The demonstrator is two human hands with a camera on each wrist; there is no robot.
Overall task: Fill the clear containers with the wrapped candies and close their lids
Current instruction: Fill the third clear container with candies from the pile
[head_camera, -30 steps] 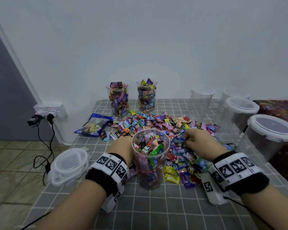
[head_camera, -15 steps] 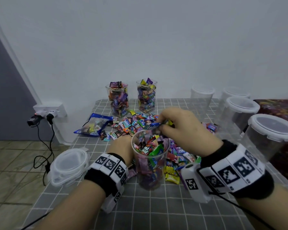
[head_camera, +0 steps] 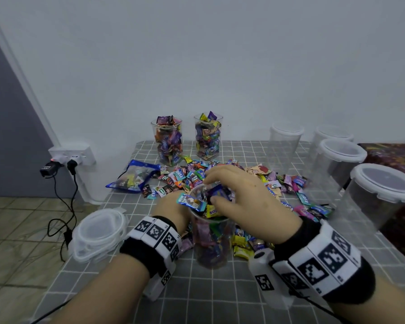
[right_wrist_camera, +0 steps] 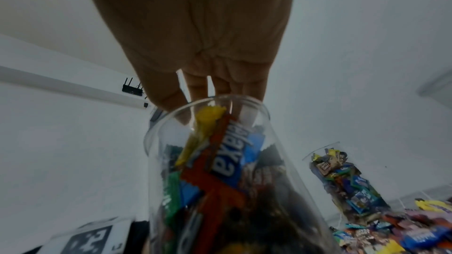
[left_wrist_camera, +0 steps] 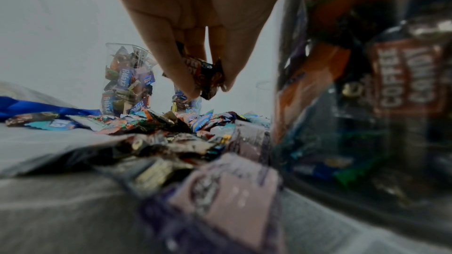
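Head view: the right hand [head_camera: 241, 204] has come from the candy pile [head_camera: 255, 181] on the tabletop [head_camera: 220, 293] to the mouth of the near clear container [head_camera: 212, 232], fingers bunched over wrappers it seems to be dropping in. The container looks nearly full, so its lid comes soon. 1 second earlier that hand was still picking in the pile.

Left wrist view: the left hand [left_wrist_camera: 195, 26] pinches a coffee candy [left_wrist_camera: 208, 76] beside the container.

Right wrist view: fingertips sit at the rim, fingers narrow.
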